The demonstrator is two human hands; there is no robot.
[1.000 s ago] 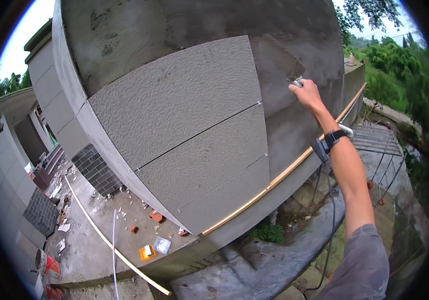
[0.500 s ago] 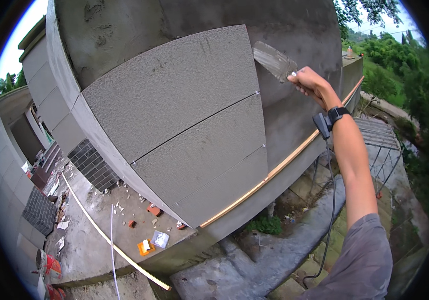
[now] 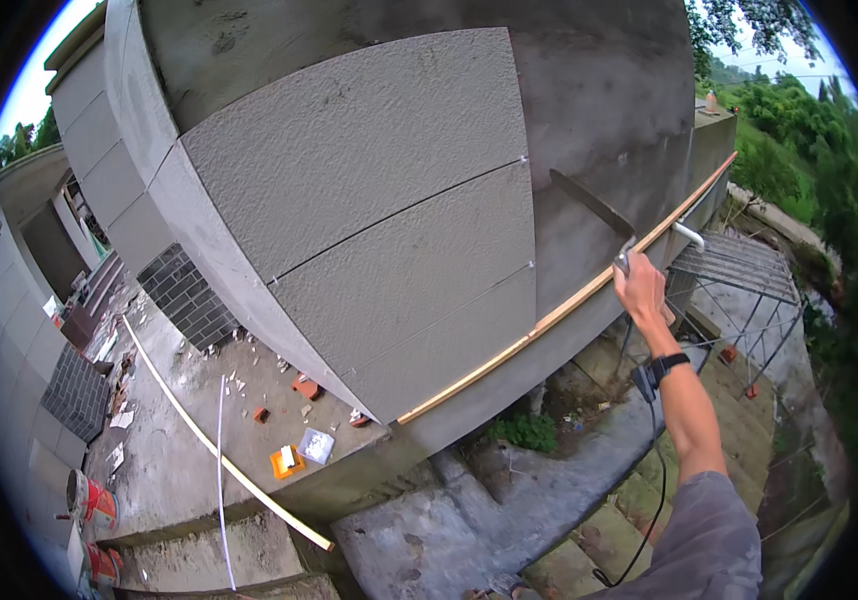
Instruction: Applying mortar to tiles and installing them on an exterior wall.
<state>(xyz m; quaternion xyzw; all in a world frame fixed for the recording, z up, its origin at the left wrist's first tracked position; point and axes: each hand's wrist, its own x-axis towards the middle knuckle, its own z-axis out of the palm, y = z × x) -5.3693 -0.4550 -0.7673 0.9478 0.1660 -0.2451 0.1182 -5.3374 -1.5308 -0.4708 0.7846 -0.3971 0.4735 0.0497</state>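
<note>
My right hand point(image 3: 641, 290) is closed round the handle of a trowel point(image 3: 592, 203), low on the wall beside a long wooden strip point(image 3: 574, 300). The trowel's long blade is seen nearly edge-on and points up and left, close to the dark bare cement wall point(image 3: 599, 110). Left of it, large grey textured wall tiles point(image 3: 389, 130) are fixed in rows, the lowest one along the wooden strip. Small white spacers point(image 3: 523, 160) sit in the joints between tiles. A dark band with a box and cable point(image 3: 649, 378) is on my right wrist. My left hand is out of sight.
A metal scaffold frame point(image 3: 734, 265) stands at right beside a white pipe point(image 3: 689, 235). Below lie stone paving and a concrete ledge point(image 3: 389, 475). On the left floor are a clear box point(image 3: 316, 445), an orange box point(image 3: 287, 461), brick pieces, long strips and buckets point(image 3: 94, 500).
My right hand has moved down from beside the top tile to the wooden strip. The trowel's blade has turned from showing its face to nearly edge-on.
</note>
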